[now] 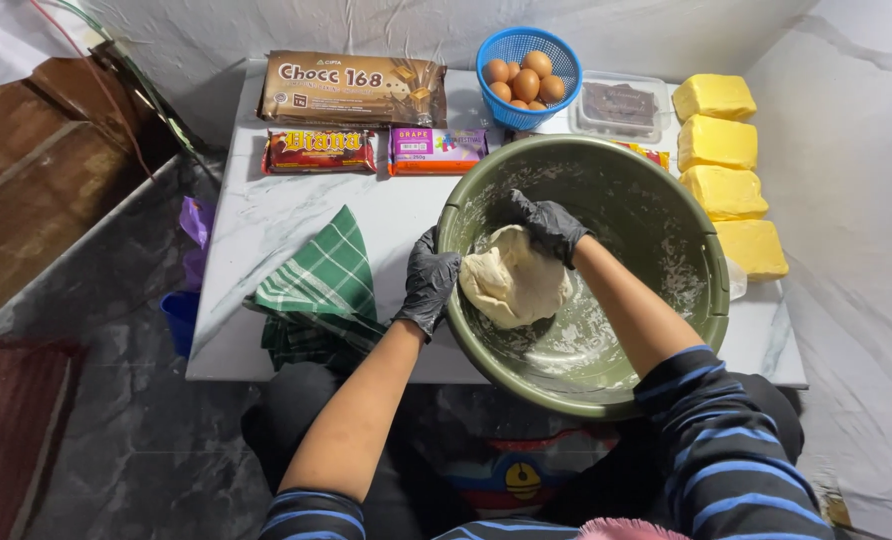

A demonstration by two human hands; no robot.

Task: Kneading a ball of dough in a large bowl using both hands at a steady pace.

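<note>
Head view puts me looking straight down on a big green bowl (686,300) at the near edge of a white marble table (266,220), toward its right side. My right hand (546,225), in a black glove, is pressed onto the top of a pale lump of dough (511,285) that sits on the bowl's floured floor, left of centre; the fingers curl over the dough's far side, so I read that hand as clenched on the dough. My left hand (429,283), also gloved, clamps the bowl's left rim, fingers wrapped over the edge.

To do this kneading well, I judge that the left hand should brace the rim firmly so the bowl does not slide off the near edge, while the right folds the dough back on itself and picks up the loose flour on the walls.

A green checked cloth (326,285) lies just beside the bowl on the left. Along the far edge sit 3 wrapped bars (351,90), a blue basket of eggs (528,75) and a clear tub (618,105). 4 yellow butter blocks (726,165) line the right edge, near the bowl, so I would keep my elbow swing small.
</note>
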